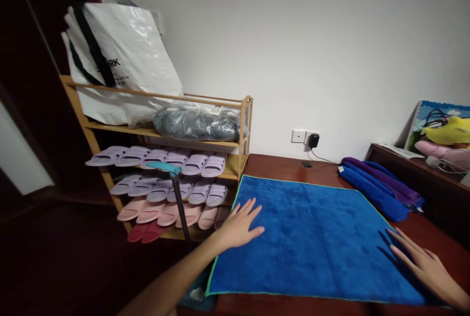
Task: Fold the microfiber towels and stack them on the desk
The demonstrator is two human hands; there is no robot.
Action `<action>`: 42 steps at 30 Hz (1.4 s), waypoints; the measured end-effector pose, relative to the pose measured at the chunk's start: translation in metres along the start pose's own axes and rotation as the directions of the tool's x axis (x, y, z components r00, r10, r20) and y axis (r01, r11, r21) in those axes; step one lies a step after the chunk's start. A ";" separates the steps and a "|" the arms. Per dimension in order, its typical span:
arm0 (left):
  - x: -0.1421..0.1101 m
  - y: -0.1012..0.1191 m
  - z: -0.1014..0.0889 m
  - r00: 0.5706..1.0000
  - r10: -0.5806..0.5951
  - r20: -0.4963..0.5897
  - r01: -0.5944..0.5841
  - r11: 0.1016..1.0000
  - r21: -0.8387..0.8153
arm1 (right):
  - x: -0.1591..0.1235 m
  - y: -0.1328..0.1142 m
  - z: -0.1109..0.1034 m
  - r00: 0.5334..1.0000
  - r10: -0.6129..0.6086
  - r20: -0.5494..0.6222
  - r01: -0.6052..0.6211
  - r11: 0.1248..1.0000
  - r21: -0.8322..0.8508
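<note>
A blue cloth [312,242] edged in green is spread in a single broad sheet across a reddish-brown table [273,166], beside a wooden shoe rack [243,127]. The opening-out of the cloth is judged to be all but complete: three corners are seen laid out, and no fold is shown. Only darker, uneven patches are left on the pile; the corner near the right wrist cannot be clearly made out. The left hand [240,225] is placed over the cloth's left border, its fingers fanned and nothing pinched. The right hand [422,262] is held at the opposite border, fingers extended and nothing seen gripped; whether the fabric is touched there cannot be told. Just beyond the far right border, blue and purple cloths [378,188] are bundled together on the tabletop, with no hand laid on them.
</note>
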State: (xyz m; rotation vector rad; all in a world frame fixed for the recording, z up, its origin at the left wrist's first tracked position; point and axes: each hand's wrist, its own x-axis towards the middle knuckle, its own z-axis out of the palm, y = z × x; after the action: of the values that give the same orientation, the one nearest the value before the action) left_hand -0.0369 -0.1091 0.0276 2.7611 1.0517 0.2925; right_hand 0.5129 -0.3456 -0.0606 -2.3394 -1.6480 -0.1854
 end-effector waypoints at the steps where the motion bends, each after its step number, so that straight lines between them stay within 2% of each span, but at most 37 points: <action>1: 0.006 -0.002 -0.001 0.999 -0.028 -0.036 0.029 0.999 0.015 | 0.004 -0.006 -0.002 1.000 -0.003 0.003 0.003 1.000 -0.003; 3: 0.016 -0.007 0.000 0.993 -0.083 -0.079 0.086 0.995 0.040 | 0.009 -0.014 0.001 0.998 -0.010 0.067 0.010 1.000 -0.002; 6: 0.021 -0.018 0.012 0.993 -0.116 -0.026 0.117 0.992 0.044 | 0.009 -0.013 0.012 0.989 -0.020 0.145 0.019 1.000 0.009; 8: 0.020 -0.024 0.019 0.993 -0.118 -0.017 0.118 0.992 0.045 | 0.008 -0.007 0.015 0.987 -0.020 0.158 0.018 1.000 0.014; 11: 0.024 -0.028 0.019 0.992 -0.124 -0.016 0.125 0.990 0.070 | 0.019 -0.006 0.006 0.988 0.037 0.147 -0.037 0.999 -0.004; 15: 0.057 -0.033 0.003 0.991 -0.130 -0.030 0.132 0.988 0.082 | 0.066 -0.029 -0.009 0.991 0.103 0.089 -0.104 0.994 0.014; 18: 0.095 -0.039 -0.002 0.990 -0.129 -0.051 0.134 0.986 0.097 | 0.114 -0.053 -0.001 0.991 0.081 0.110 -0.084 0.996 0.028; 21: 0.126 -0.048 0.005 0.985 -0.161 -0.063 0.167 0.980 0.107 | 0.157 -0.068 0.017 0.987 0.095 0.132 -0.097 0.995 0.007; 25: 0.144 -0.063 0.024 0.973 -0.226 -0.054 0.231 0.967 0.107 | 0.193 -0.065 0.034 0.978 0.166 0.128 -0.164 0.986 -0.028; 29: 0.154 -0.077 0.035 0.967 -0.251 -0.039 0.254 0.962 0.102 | 0.209 -0.052 0.046 0.962 0.223 0.160 -0.216 0.975 -0.062; 35: 0.174 -0.089 0.038 0.965 -0.261 -0.025 0.262 0.960 0.099 | 0.224 -0.043 0.055 0.960 0.231 0.158 -0.221 0.972 -0.080; 39: 0.181 -0.090 0.037 0.965 -0.262 -0.032 0.264 0.959 0.100 | 0.230 -0.044 0.054 0.965 0.230 0.127 -0.221 0.972 -0.085; 42: 0.182 -0.083 0.031 0.963 -0.261 -0.068 0.267 0.958 0.104 | 0.228 -0.051 0.049 0.971 0.224 0.087 -0.217 0.973 -0.084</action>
State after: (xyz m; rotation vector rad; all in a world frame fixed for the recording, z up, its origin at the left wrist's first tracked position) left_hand 0.0506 0.0713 0.0002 2.6750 1.4755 0.2775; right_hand 0.5408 -0.1092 -0.0410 -2.6028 -1.4287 -0.0908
